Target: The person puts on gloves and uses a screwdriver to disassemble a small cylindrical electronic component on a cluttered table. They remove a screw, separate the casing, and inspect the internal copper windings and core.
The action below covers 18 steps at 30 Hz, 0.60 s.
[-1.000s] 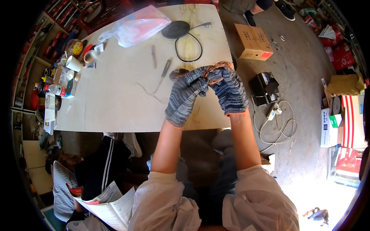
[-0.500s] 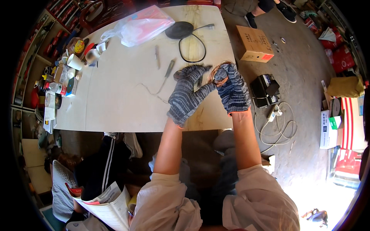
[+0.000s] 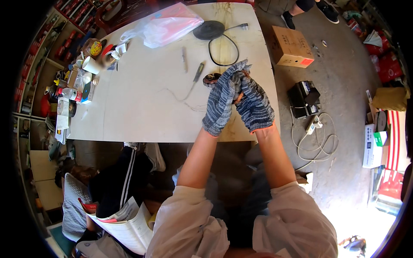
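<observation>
Right hand in a grey-and-black striped knit glove [image 3: 257, 105] is curled round a copper-coloured wire bundle [image 3: 238, 99], mostly hidden between the palms, over the pale flat tabletop [image 3: 137, 103]. Left hand in a matching glove [image 3: 219, 103] presses against it; can't tell if those fingers grip. I'd squeeze evenly, tuck stray ends inward, and avoid bumping the small dark round coil [image 3: 211, 80] just beside.

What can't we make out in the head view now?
Head view:
- Copper-coloured strands: mostly hidden between the gloved left hand and right hand; full shape unclear.
- Fingertips: tucked together, so the exact grip is unclear.
- Plastic bag: its folds veil the contents.
- Standing person: cut off by upper edge.
</observation>
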### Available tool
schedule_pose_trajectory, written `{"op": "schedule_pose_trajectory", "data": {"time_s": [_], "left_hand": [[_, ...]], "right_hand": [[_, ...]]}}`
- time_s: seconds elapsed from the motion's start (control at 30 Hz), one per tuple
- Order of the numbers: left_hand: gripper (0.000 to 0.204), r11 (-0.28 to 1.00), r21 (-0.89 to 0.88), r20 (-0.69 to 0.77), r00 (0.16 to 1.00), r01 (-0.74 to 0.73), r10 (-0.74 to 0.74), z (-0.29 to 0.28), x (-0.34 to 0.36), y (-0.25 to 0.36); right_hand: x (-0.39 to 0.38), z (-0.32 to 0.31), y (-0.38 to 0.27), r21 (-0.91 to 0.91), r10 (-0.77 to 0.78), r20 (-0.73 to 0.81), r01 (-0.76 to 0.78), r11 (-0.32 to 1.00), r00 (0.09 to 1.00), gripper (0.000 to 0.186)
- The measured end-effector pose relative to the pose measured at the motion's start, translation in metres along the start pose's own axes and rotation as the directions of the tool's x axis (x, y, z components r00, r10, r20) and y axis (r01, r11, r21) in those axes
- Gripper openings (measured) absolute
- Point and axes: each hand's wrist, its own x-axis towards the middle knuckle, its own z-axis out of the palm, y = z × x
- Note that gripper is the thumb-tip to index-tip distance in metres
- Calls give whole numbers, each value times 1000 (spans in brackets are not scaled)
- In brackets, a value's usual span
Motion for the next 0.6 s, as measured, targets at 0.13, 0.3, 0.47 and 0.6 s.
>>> {"op": "schedule_pose_trajectory", "data": {"time_s": [0.13, 0.3, 0.47, 0.6], "left_hand": [[51, 928, -353, 36, 993, 122, -117, 10, -4, -11], [65, 921, -370, -120, 977, 119, -175, 10, 1, -21], [70, 957, 9, -91, 954, 289, -287, -7, -4, -1], [73, 892, -331, -112, 926, 308, -361, -24, -1, -2]], "right_hand": [[8, -21, 3, 14, -19, 104, 18, 1000, 994, 30], [29, -60, -12, 266, -20, 445, -110, 958, 895, 32], [15, -24, -32, 746, 117, 225, -248, 617, 967, 30], [13, -16, -17, 136, -93, 281, 56, 989, 955, 31]]}}
